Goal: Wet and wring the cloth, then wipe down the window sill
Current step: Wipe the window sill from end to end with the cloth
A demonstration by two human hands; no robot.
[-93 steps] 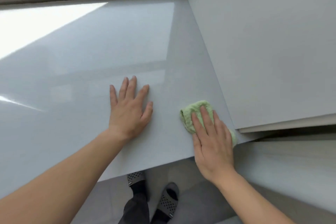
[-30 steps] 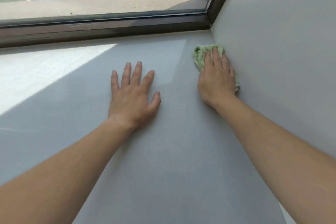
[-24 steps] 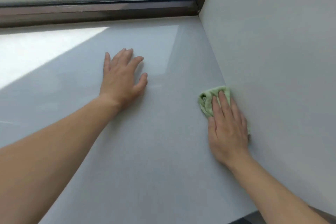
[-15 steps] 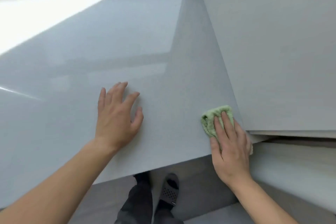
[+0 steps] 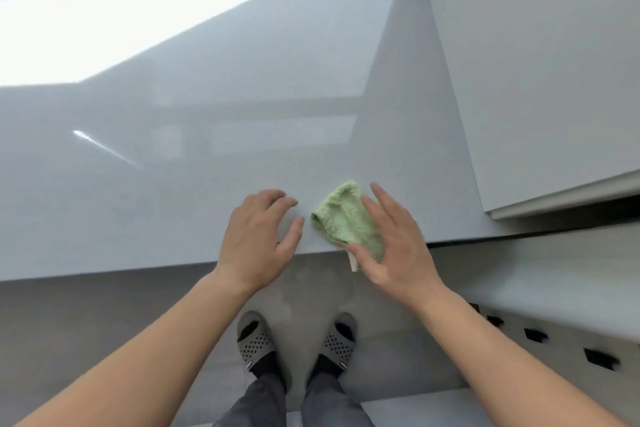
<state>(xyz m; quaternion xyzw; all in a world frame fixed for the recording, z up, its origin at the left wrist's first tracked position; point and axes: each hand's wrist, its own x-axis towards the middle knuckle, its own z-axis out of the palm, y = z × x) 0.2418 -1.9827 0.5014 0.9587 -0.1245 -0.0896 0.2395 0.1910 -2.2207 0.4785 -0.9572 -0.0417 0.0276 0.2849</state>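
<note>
Right hand (image 5: 394, 246), fingers straight, rests its thumb on green cloth (image 5: 343, 215) at window sill (image 5: 242, 114) edge; left hand (image 5: 256, 239) hangs relaxed; grey slippers (image 5: 254, 340) below.

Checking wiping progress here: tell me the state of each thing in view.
sill: glossy, sunlit at far left.
cloth: bunched, at the sill's front edge, one corner overhanging.
right hand: fingers straight, touching the cloth's right side.
left hand: fingers loosely curled, holding nothing, beside the cloth.
</note>
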